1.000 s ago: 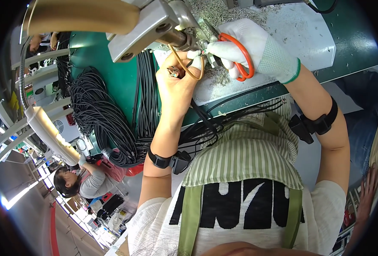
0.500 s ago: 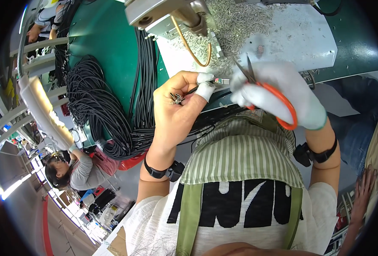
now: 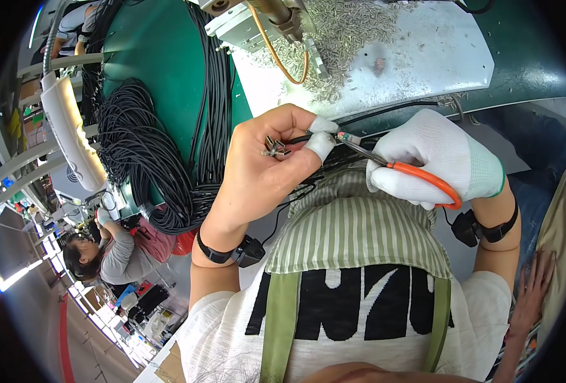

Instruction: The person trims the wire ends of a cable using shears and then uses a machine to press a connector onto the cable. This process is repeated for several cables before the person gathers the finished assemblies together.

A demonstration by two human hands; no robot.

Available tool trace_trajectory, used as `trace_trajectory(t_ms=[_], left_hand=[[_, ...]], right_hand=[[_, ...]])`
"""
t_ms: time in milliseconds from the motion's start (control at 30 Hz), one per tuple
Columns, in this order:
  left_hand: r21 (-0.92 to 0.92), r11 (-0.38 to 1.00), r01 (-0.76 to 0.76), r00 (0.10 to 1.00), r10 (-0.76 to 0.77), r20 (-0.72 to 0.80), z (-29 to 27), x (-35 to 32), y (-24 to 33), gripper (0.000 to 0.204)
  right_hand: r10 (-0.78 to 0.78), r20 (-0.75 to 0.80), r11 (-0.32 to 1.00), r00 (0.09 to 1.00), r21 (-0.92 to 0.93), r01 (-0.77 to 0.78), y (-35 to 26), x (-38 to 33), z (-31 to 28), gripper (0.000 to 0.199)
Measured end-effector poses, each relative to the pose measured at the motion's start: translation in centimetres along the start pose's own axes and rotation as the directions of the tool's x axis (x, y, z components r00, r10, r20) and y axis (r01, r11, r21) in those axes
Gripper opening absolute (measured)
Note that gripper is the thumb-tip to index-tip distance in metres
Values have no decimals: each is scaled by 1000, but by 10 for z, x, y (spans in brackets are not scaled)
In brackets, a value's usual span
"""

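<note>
Your left hand (image 3: 257,169), bare but for white finger covers (image 3: 321,145) on thumb and forefinger, pinches a black cable (image 3: 300,138) between those two tips; the small connector (image 3: 349,138) on the cable's end points right, clear of your fingers; more metal connector ends (image 3: 275,148) stick out from your curled fingers, beside the palm; your right hand (image 3: 433,159), in a white knit glove with a green-edged cuff, is curled round scissors (image 3: 420,172) with orange handles; their blade tips lie at the connector, just right of your left fingertips; whether the blades touch it, cannot tell.

Surroundings, from the left: a lit white lamp (image 3: 72,131); below and beyond it, a co-worker (image 3: 126,255) with grey sleeves; a thick coil of black cables (image 3: 130,127) on the green worktop (image 3: 168,57); a straight bundle (image 3: 214,121) of similar cables beside it; a metal machine head (image 3: 280,19) with a thin tan tube (image 3: 270,46); small metal scraps (image 3: 340,57), strewn densely near the machine; your striped apron (image 3: 359,239), below both hands; the white sheet (image 3: 449,51) carrying the scraps; at far right, another person's hand (image 3: 531,297).
</note>
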State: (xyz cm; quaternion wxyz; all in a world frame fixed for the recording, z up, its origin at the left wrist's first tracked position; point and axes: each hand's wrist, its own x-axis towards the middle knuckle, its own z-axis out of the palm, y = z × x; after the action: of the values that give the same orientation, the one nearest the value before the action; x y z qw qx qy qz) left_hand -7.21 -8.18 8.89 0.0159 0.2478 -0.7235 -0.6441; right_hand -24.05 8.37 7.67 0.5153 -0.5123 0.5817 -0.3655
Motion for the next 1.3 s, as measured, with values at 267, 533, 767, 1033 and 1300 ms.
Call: trace_trajectory(t_ms=[267,533,767,1033,1300], left_hand=[[68,997,34,999,-36,26,-2,6,3,15],[60,997,54,998,-56,26,1,11,-1,13],[41,997,-66,994,62,89,7,19,-13,20],[349,928,-132,991,123,46,10,14,-17,27],[529,826,-194,976,215,23,32,26,-23,43]], right_hand=[[-170,-107,982,980,-102,160,16,2,5,33],[232,189,906,954,314,-283,-4,-2,-11,21],[151,-306,916,940,400,-17,7,10,17,27],[-93,-617,635,781,-641,-430,39,-21,14,20],[-161,-629,971,761,-239,9,6,12,40,26]])
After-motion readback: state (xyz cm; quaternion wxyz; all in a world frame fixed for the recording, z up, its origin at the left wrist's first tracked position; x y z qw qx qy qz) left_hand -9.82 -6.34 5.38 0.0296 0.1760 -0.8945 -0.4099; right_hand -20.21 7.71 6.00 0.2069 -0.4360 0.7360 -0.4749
